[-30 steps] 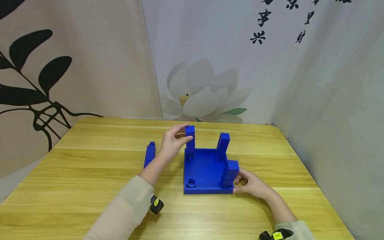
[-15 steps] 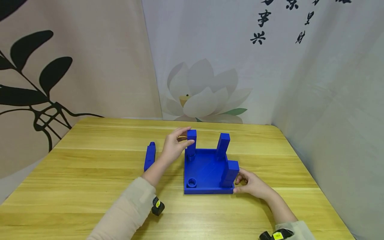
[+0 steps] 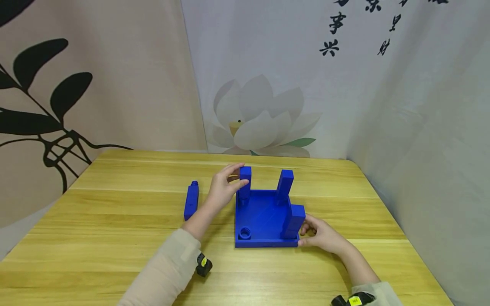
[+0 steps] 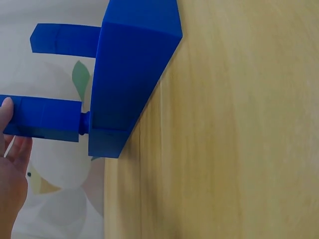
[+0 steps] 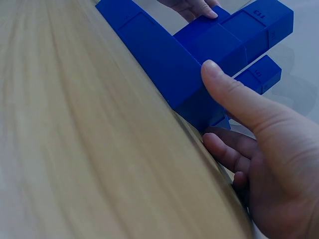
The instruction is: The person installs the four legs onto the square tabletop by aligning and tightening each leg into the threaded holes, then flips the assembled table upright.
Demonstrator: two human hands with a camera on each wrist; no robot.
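A square blue tabletop [image 3: 264,244] with a raised rim lies upside down. Blue table legs stand at its back right [image 3: 284,187] and front right [image 3: 294,221] corners. My left hand [image 3: 223,187] pinches another blue leg [image 3: 246,187] near its upper end, upright over the back left corner. In the left wrist view, a narrow neck [image 4: 85,123] shows between this leg and the tabletop. My right hand [image 3: 323,236] holds the front right corner, its thumb [image 5: 214,72] on the edge and other fingers curled below. A round socket [image 3: 244,233] shows at the front left corner.
One more blue leg [image 3: 191,202] with a round threaded-looking end lies left of the tabletop, beside my left forearm. The wooden table [image 3: 115,238] extends to a printed curtain [image 3: 268,63] at the back. Both wrists wear small black cameras.
My left hand has lowered the leg slightly and moved it a little right, onto the back left socket, which it now covers. My right hand and the tabletop stay put.
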